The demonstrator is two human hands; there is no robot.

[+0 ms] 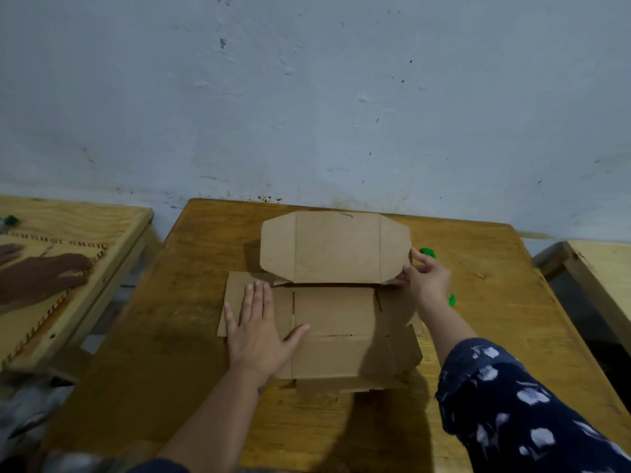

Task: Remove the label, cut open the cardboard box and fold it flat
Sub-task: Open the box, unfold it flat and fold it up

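Brown corrugated cardboard, the opened box [333, 314], lies spread across the middle of the wooden table [191, 336], most of its panels already down; no label shows on the faces turned up, so the work looks to be at the flattening stage.

The left hand [257, 331] lies palm-down with fingers spread and flat on the near-left panels, gripping nothing; its likely purpose is to pin the sheet so that it cannot slide or spring up while the other side is worked. The right hand [426, 279] pinches the right-hand tab of the far lid panel [336, 249], thumb raised against the tab's edge and fingers curled beneath it; that panel stands tilted up just beyond both hands, and holding it at the corner gives leverage over the crease along its base.

Beyond the raised panel the table runs only a short way to its far edge and the grey wall [341, 97], so folding it away looks tight, whereas folding it toward the person lands it on cardboard already flat. To the left of the left hand the tabletop is bare up to its edge; near the person, loose flaps [341, 387] poke out under the stack and sit unevenly. Just past the right hand lie two green bits [427, 252], half hidden by the hand and wrist; possibly one cutter's handle, though I cannot tell; they sit where the right tab might come down.
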